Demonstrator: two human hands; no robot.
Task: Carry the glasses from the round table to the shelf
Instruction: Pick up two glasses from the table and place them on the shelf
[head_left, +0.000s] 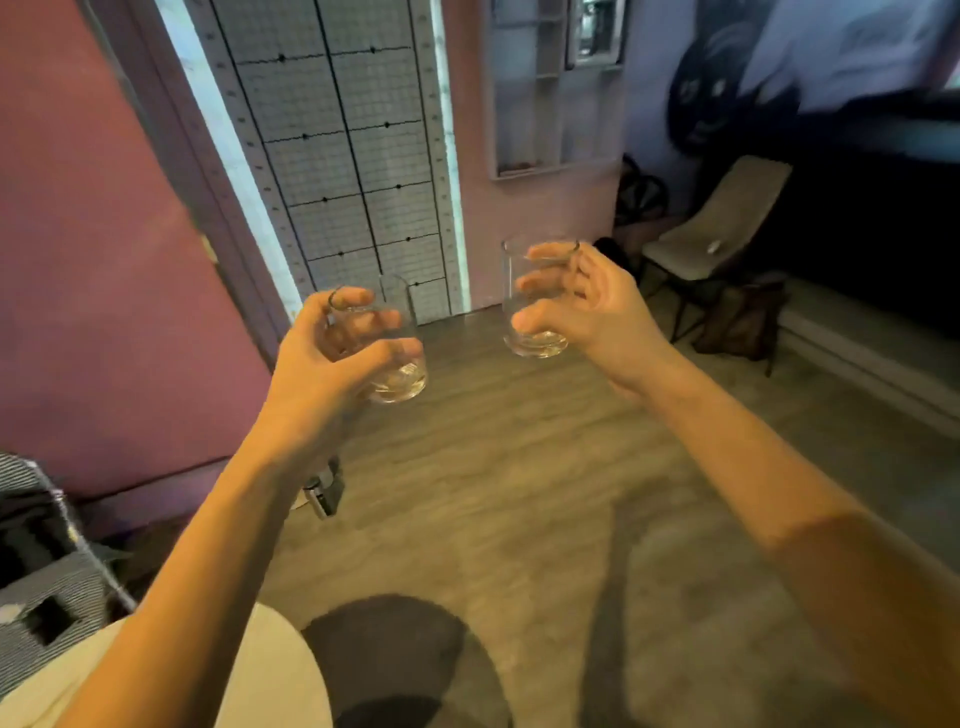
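Closest to you, at the lower left, the pale round surface (280, 675) curves out from under your left forearm, with some grey striped fabric (47, 587) just beside it on the left. Both your arms reach forward over the wooden floor (519, 493).

Your left hand (332, 358) is wrapped round the left glass (402, 376), with the thumb along the near side and the fingers curled over the rim and far side. That glass is held in the air, tilted a little.

Your right hand (592, 312) grips the right glass (537, 338) from its right side, and the fingers show through the clear wall. This glass is close to upright and sits higher in view. The two glasses are apart and touch nothing but your hands.

Beyond them a gridded panel (353, 156) stands in a pale frame against the pink wall (78, 234). To its right a white shelf (527, 170) hangs on the wall. Farther right is a beige chair (722, 228) with a dark bag (743, 322) at its legs.
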